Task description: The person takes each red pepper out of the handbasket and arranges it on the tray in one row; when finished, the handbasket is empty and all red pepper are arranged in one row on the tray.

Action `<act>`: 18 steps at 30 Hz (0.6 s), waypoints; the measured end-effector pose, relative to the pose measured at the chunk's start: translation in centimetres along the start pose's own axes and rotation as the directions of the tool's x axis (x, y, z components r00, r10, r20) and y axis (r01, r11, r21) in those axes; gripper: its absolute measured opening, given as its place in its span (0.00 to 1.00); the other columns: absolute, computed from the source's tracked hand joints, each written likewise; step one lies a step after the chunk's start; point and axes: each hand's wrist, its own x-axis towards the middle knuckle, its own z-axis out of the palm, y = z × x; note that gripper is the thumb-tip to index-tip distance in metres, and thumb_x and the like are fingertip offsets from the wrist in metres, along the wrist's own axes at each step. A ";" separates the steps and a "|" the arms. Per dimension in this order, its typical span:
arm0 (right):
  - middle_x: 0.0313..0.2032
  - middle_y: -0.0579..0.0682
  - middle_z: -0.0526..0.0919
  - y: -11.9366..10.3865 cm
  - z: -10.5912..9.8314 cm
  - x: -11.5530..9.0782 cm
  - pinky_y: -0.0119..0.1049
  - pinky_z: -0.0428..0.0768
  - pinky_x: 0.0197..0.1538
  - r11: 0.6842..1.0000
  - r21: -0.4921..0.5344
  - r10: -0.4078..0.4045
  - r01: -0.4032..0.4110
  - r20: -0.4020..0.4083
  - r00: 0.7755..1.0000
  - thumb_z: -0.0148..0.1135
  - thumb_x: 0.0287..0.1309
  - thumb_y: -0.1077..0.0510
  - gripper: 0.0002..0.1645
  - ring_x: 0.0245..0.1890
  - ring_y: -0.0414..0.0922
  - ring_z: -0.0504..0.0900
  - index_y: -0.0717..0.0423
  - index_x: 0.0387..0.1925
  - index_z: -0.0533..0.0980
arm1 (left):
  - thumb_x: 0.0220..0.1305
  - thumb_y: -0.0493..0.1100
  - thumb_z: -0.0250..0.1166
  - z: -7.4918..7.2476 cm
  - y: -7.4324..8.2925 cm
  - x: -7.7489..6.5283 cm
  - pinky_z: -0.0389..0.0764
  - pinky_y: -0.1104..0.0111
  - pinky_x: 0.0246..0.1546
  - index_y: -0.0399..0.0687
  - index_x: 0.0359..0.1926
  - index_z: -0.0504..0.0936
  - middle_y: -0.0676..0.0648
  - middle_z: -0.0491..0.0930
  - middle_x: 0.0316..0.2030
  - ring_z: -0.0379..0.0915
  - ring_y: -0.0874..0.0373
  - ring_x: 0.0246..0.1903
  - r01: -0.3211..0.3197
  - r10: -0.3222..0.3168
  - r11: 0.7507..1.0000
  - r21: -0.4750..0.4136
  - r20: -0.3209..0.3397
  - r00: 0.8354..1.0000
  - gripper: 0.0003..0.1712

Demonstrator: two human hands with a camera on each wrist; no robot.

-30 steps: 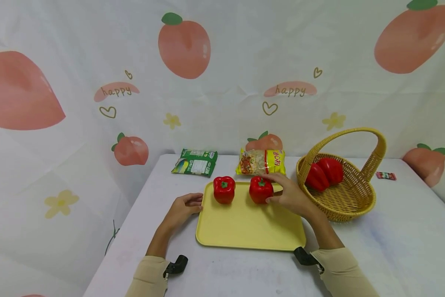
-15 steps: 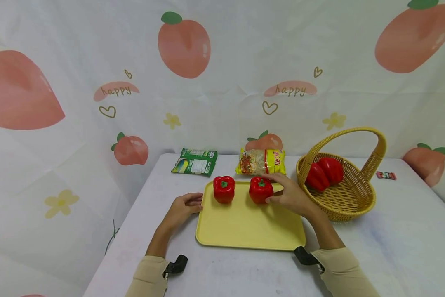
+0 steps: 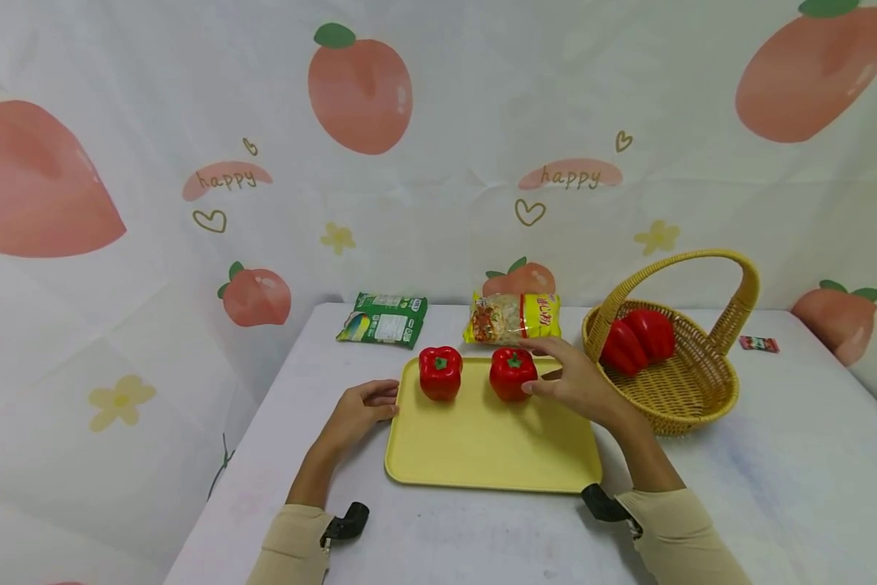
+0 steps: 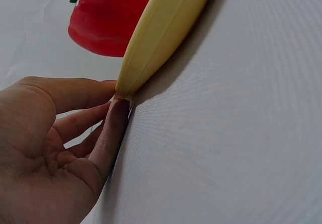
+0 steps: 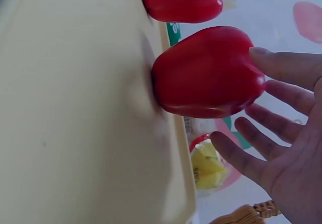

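Two red bell peppers stand upright on a yellow tray [image 3: 492, 451], the left pepper [image 3: 440, 374] and the right pepper [image 3: 513, 374]. My left hand [image 3: 358, 414] holds the tray's left edge, its fingertips and thumb meeting at the rim in the left wrist view. My right hand [image 3: 577, 386] is beside the right pepper. In the right wrist view its thumb [image 5: 284, 67] lies right at the pepper's top, while the other fingers are spread, with a gap to the pepper's side at the lower ones.
A yellow wicker basket [image 3: 701, 410] with a tall handle stands to the right, holding red peppers [image 3: 639, 337]. Behind the tray lie a green packet [image 3: 384, 319] and a yellow-and-clear food packet [image 3: 514, 318]. A small red wrapper [image 3: 759, 344] lies at the far right.
My right hand's fingers have spread slightly away from the right pepper, which stays in place. My left hand has kept its place at the tray's edge.
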 end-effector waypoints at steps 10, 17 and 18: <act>0.68 0.58 0.78 -1.1 -1.2 -1.2 0.58 0.86 0.57 0.995 -0.064 -0.074 0.073 -0.016 0.997 0.75 0.64 0.57 0.36 0.67 0.64 0.77 0.57 0.71 0.74 | 0.68 0.36 0.71 0.0 -0.2 0.1 0.84 0.62 0.61 0.41 0.67 0.81 0.45 0.87 0.57 0.84 0.55 0.55 -0.007 0.007 1.000 -0.008 0.002 1.000 0.27; 0.64 0.55 0.81 -1.7 -2.9 -3.3 0.50 0.89 0.52 0.976 -0.187 -0.127 0.115 -0.052 0.991 0.74 0.65 0.57 0.31 0.59 0.55 0.83 0.56 0.68 0.77 | 0.68 0.36 0.71 -0.1 -0.2 0.1 0.85 0.65 0.59 0.40 0.67 0.81 0.44 0.86 0.58 0.84 0.55 0.55 -0.011 0.011 1.000 -0.011 0.003 1.000 0.27; 0.63 0.55 0.82 -1.6 -3.1 -3.7 0.49 0.90 0.51 0.970 -0.206 -0.142 0.125 -0.066 0.988 0.74 0.65 0.58 0.30 0.57 0.52 0.83 0.56 0.67 0.77 | 0.68 0.36 0.71 -0.1 -0.2 0.2 0.85 0.66 0.59 0.40 0.67 0.81 0.44 0.86 0.57 0.84 0.55 0.55 -0.011 0.011 1.000 -0.011 0.004 1.000 0.27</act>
